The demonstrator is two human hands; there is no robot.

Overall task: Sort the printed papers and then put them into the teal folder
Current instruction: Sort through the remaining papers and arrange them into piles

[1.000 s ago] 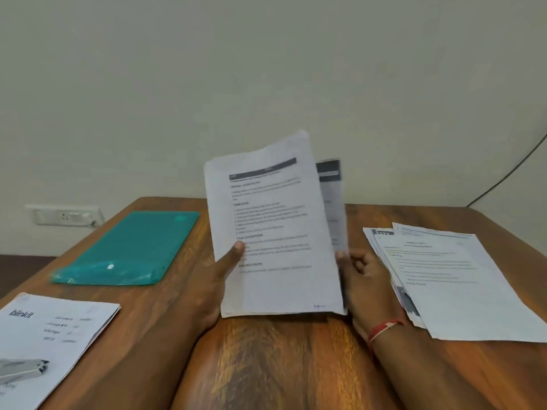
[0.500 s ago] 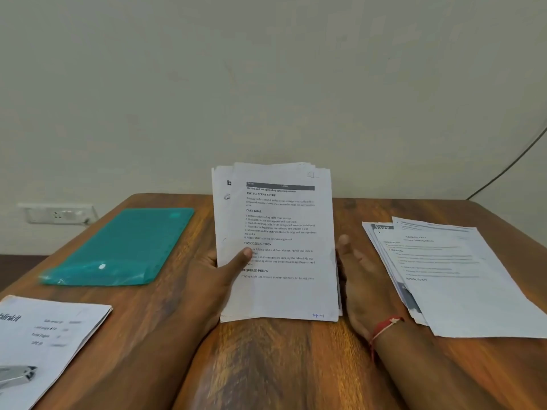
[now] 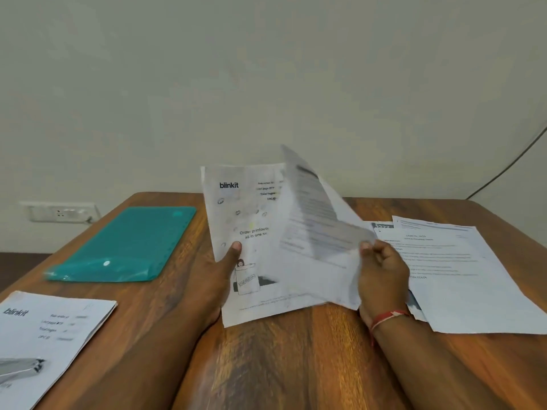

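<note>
I'm watching the left hand (image 3: 217, 278) gripping a blinkit sheet (image 3: 236, 202); the right hand (image 3: 381, 276) is pinching a blurred page (image 3: 319, 232) just beside it.

One wide-angle camera was worn on the person's head and faced forward and down over the wooden tabletop (image 3: 296, 365), toward a plain wall (image 3: 266, 69) that filled the upper half of the view. It sat close: both forearms entered from the bottom edge, and the left grip (image 3: 219, 279) and right grip (image 3: 381, 276), with the held papers (image 3: 251, 220), landed near the middle. The teal folder (image 3: 127, 244) fell left of centre and a paper stack (image 3: 473, 276) right of it. The lower-left corner cut off a second paper pile (image 3: 59, 321).
</note>
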